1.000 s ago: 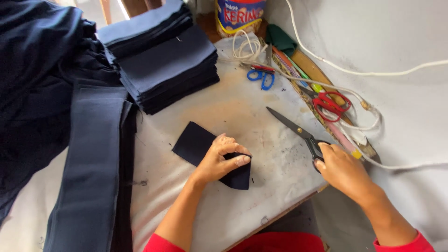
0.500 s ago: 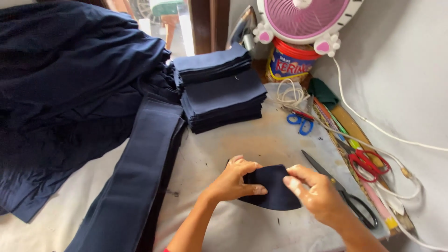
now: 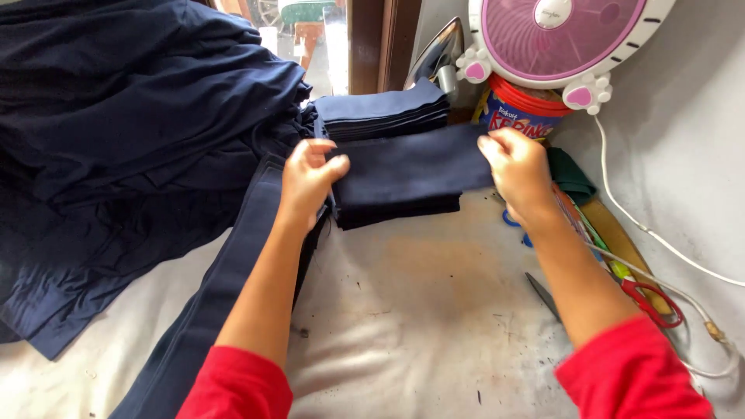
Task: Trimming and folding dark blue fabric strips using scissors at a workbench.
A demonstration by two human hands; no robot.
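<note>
Head view: cloth piece [image 3: 407,167] between both hands.

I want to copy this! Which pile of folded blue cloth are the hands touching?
The nearer stack of folded navy fabric pieces. The left hand and right hand grip the ends of its top piece. The smaller navy stack behind it is untouched.

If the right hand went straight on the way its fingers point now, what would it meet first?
The right hand points up and away, holding the navy cloth piece. First in that line is probably the red-lidded tub under the pink fan, though depth is unclear.
</note>
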